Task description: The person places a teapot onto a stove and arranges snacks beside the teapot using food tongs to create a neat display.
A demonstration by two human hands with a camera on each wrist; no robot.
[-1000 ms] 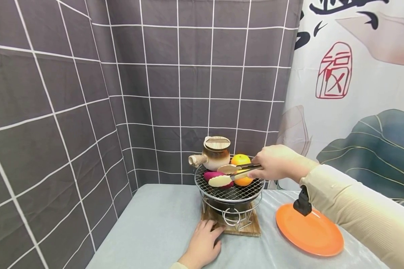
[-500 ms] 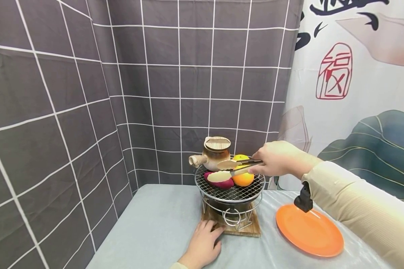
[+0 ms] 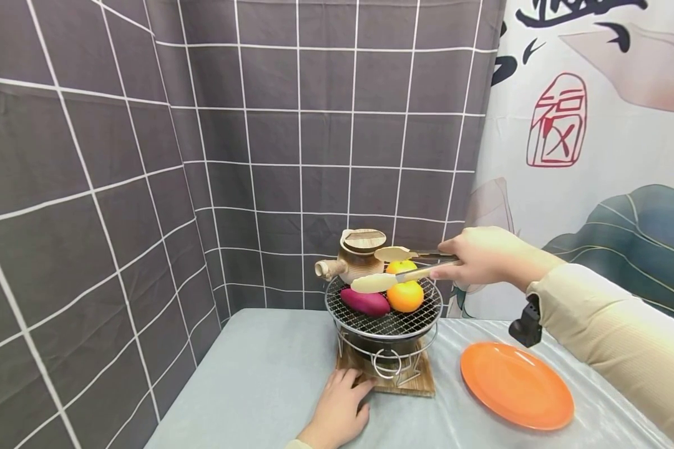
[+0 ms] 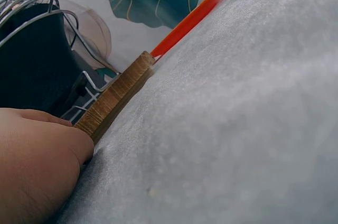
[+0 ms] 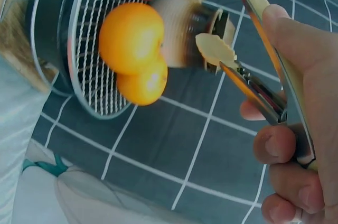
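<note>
My right hand [image 3: 477, 257] grips metal tongs [image 3: 373, 283] with cream tips, held above a round grill [image 3: 390, 324]. The tongs' arms stand apart with nothing between them, as the right wrist view [image 5: 216, 49] also shows around the tongs' tip. Below, a purple sweet potato [image 3: 365, 302] lies on the mesh, beside an orange [image 3: 406, 297]. A second orange [image 3: 400, 267] sits behind. My left hand [image 3: 339, 405] rests at the front left corner of the wooden board [image 3: 407, 385] under the grill, fingers extended.
A brown clay pot [image 3: 362, 265] with a wooden lid stands at the back of the mesh, its handle pointing left. An orange plate [image 3: 517, 386] lies on the grey tablecloth [image 3: 258, 374] to the right. Grid-patterned curtain [image 3: 269, 187] hangs close behind the grill.
The tongs have risen off the sweet potato and moved right with my right hand, their arms spreading wider. The sweet potato stays on the mesh. My left hand has not moved.
</note>
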